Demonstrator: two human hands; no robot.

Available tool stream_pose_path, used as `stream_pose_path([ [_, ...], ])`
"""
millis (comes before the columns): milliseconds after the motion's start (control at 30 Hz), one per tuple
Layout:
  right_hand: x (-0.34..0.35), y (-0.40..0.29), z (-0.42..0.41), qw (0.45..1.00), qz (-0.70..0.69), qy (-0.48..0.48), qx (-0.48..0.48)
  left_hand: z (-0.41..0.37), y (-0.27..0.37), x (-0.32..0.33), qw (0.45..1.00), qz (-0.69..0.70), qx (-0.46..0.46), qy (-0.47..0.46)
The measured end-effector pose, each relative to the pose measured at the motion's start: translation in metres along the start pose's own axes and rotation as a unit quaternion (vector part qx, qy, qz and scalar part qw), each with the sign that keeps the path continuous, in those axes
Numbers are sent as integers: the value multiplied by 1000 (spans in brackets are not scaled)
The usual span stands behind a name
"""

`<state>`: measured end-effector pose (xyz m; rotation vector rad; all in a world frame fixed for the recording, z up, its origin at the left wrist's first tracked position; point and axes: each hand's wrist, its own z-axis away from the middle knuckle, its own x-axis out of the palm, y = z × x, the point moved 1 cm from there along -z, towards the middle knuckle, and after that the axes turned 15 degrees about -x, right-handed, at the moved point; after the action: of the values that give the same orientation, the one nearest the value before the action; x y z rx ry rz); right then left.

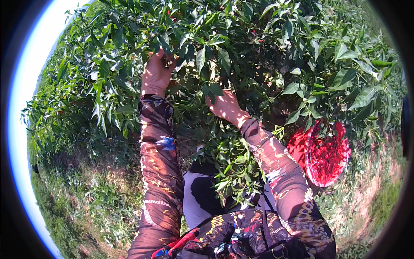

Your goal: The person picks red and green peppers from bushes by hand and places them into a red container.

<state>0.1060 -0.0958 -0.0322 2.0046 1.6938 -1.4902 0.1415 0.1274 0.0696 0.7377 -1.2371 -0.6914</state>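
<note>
Leafy chili pepper plants (200, 58) fill the space before me, with small red and green pods among the leaves. My left hand (157, 73) is raised into the foliage at upper left, its thumb bent out to the side and its fingertips hidden behind leaves. Lower and to the right, my right hand (228, 108) reaches into the same plants with curled fingers. Leaves cover its fingertips, so whether it grips anything cannot be made out. A lower pepper branch (236, 165) with green pods hangs between my forearms.
At my right, below the plants, a red container (343, 155) holds many loose red chili peppers (326, 158). Bare soil and weeds (362, 207) lie beyond it. Low green growth (106, 200) covers the ground at left. A green pepper (381, 63) hangs at upper right.
</note>
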Motion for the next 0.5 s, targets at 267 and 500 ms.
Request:
stream_pose_path([
  [267,44,46,29,959,-252,117,-59,11,-59,-10,984,-10,110,-138],
  [500,30,47,34,962,-248,113,-13,22,-80,-12,989,25,99,-105],
])
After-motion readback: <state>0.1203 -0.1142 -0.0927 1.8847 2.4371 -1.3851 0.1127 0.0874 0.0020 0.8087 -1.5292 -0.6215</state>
